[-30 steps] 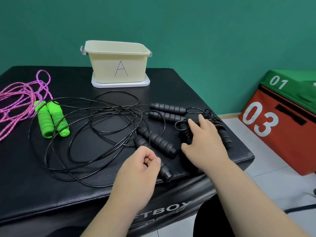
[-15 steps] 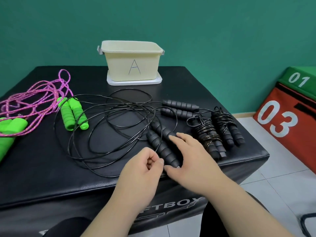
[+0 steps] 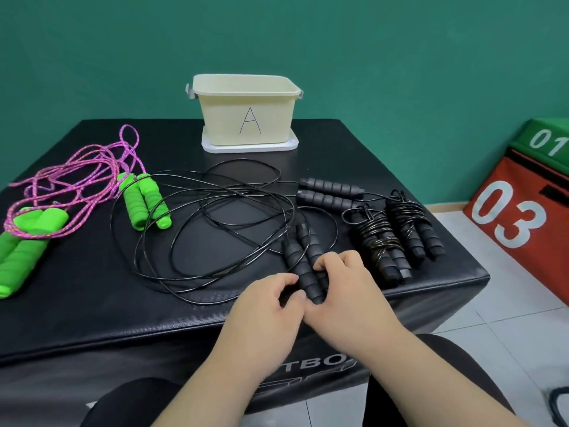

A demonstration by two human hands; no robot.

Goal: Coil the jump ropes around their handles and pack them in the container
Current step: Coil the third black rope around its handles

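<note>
My left hand (image 3: 268, 306) pinches the near end of the black handles (image 3: 300, 257); right hand (image 3: 351, 291) curls over them. Handles point away from me; loose cord (image 3: 215, 217) lies left.

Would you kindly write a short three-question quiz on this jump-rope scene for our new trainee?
1. True or false: the left hand and right hand hold green handles.
2. How many coiled black ropes lie beside the hands? A one, B two, C four.
3. Fill in: the letter on the container is ___.
Key: 1 false, they hold black handles; 2 B; 3 A.
</note>
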